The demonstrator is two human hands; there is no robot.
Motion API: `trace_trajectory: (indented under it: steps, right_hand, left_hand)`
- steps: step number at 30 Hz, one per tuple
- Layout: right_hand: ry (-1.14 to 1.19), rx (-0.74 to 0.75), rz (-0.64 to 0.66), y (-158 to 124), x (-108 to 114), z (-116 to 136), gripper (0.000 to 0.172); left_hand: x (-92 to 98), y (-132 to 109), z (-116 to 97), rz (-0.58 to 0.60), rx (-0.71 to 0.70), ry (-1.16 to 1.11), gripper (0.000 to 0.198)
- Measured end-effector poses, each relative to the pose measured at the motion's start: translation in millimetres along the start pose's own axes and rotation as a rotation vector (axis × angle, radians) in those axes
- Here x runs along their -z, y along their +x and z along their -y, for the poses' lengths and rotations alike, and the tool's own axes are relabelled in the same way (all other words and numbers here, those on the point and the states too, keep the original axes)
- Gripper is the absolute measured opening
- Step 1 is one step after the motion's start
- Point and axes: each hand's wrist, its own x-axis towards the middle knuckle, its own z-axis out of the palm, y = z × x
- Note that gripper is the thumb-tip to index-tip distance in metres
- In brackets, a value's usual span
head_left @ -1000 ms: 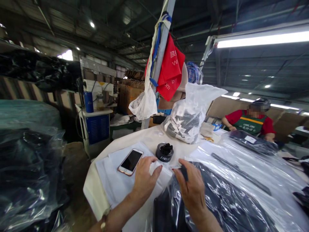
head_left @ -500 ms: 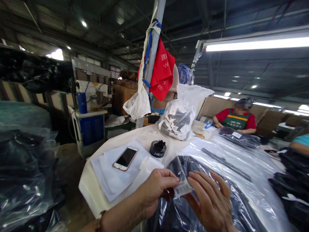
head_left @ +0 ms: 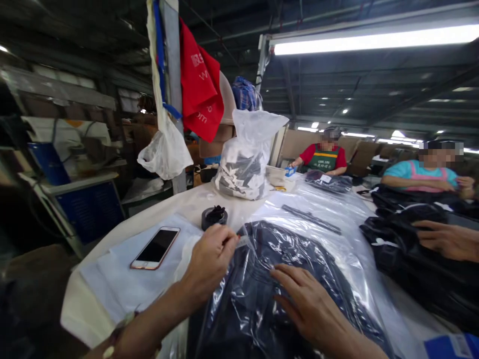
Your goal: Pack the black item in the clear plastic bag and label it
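Observation:
A dark garment in a clear plastic bag (head_left: 262, 294) lies on the table in front of me. My left hand (head_left: 209, 257) is closed in a pinch at the bag's upper left edge. At its fingertips shows a small whitish tag (head_left: 243, 242), partly hidden and blurred. My right hand (head_left: 309, 304) is over the middle of the bag, fingers stretched out and holding nothing; whether it presses on the plastic I cannot tell. Left of the bag, a phone (head_left: 155, 248) lies on white sheets (head_left: 108, 279). A roll of black tape (head_left: 214, 218) sits just beyond my left hand.
A clear sack of tags (head_left: 243, 172) stands at the back, beside a post (head_left: 172, 65) with a red cloth (head_left: 202, 85). A dark strip (head_left: 310, 218) lies on plastic. Two people sit beyond; another person's hand (head_left: 451, 241) rests on black garments (head_left: 404, 269) at right.
My view has swung right. My right hand has moved away from the barcode tag and down over the bagged garment. My left hand remains pinched at the tag, which now lies against the bag.

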Motion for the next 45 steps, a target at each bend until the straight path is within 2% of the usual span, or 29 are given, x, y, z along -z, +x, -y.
trace_trajectory:
  steps: [2,4,6,8,10,12,14,16,21,29,39,45]
  right_hand:
    - [0.046,-0.069,0.056,1,2,-18,0.032]
    - [0.116,-0.101,0.136,7,-1,-27,0.038]
    - [0.197,-0.099,0.280,13,-11,-26,0.044]
    - [0.290,-0.106,0.440,14,-26,-17,0.050]
    - [0.392,-0.140,0.540,9,-40,-7,0.053]
    - [0.474,-0.189,0.553,3,-50,-1,0.053]
    - [0.519,-0.228,0.534,-3,-54,0,0.053]
    - [0.537,-0.251,0.534,-6,-54,-1,0.053]
    - [0.569,-0.256,0.585,-8,-53,-2,0.060]
    - [0.584,-0.281,0.590,-9,-54,0,0.061]
    - [0.574,-0.308,0.596,-8,-54,1,0.064]
    - [0.569,-0.307,0.599,-7,-53,2,0.060]
  left_hand:
    - [-6.8,29,-11,0.012,-0.038,0.025,0.022]
    - [-23.5,58,-25,0.072,-0.018,0.016,0.020]
    - [-49.5,81,-38,0.159,-0.002,-0.016,0.019]
    - [-80.9,93,-43,0.258,0.009,-0.064,0.018]
    - [-112.7,97,-38,0.378,0.031,-0.128,0.018]
    - [-140.1,95,-25,0.511,0.062,-0.206,0.017]
    - [-160.0,90,-8,0.625,0.101,-0.287,0.015]
    - [-172.1,85,10,0.694,0.144,-0.360,0.015]
    - [-178.6,73,36,0.754,0.214,-0.485,0.021]
    - [-175.7,67,44,0.886,0.207,-0.514,0.017]
    - [-180.1,60,50,0.806,0.144,-0.446,0.012]
    - [-184.6,58,53,0.787,0.108,-0.406,0.011]
